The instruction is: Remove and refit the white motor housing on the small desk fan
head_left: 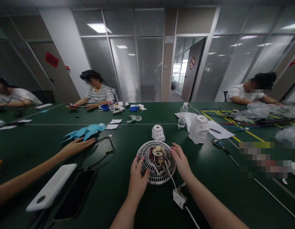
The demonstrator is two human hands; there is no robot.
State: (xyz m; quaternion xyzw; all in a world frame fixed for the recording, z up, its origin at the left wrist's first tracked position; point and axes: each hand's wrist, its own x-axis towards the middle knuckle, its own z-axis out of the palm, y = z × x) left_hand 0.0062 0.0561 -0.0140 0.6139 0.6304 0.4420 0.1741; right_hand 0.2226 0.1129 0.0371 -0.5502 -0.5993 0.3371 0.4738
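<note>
Fan grille [144,151] between both hands [137,178]

- Centre: the grille [158,182] on the table [109,187], between my left hand [137,176] and my right hand [182,160]; the motor [159,155] sits in its middle.
- Behind it, I see the vented cover [158,133]; farther right, the bottle [183,117], left of a second cover [200,128].
- Left: the phone [77,194], beside a long device [54,184].

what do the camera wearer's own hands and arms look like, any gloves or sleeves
The left hand and right hand are both bare, with no gloves. The left forearm and right forearm are uncovered as far as the picture shows, with no sleeve, watch or bracelet in view. No rings or markings can be made out.
</note>
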